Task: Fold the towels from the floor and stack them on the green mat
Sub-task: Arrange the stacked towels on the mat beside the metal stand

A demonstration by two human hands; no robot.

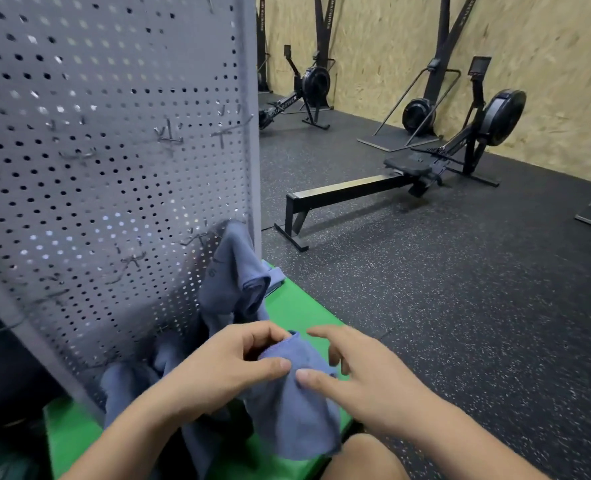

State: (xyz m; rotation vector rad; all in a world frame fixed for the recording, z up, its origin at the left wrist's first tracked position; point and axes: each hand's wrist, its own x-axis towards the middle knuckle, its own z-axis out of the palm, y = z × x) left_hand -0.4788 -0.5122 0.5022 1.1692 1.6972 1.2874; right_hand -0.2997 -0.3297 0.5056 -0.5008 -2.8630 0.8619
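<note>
A blue-grey towel hangs in front of me over the green mat. My left hand grips its top edge, thumb and fingers curled round the cloth. My right hand is beside it, thumb pressing the towel's edge and the other fingers spread loosely. A second blue-grey towel hangs draped from a hook on the pegboard. More blue-grey cloth lies bunched at the pegboard's foot. A small folded towel rests at the far end of the mat.
A grey perforated pegboard with metal hooks stands close on the left. Rowing machines and other gym equipment stand on the dark speckled rubber floor along the chipboard wall. My bare knee is at the bottom.
</note>
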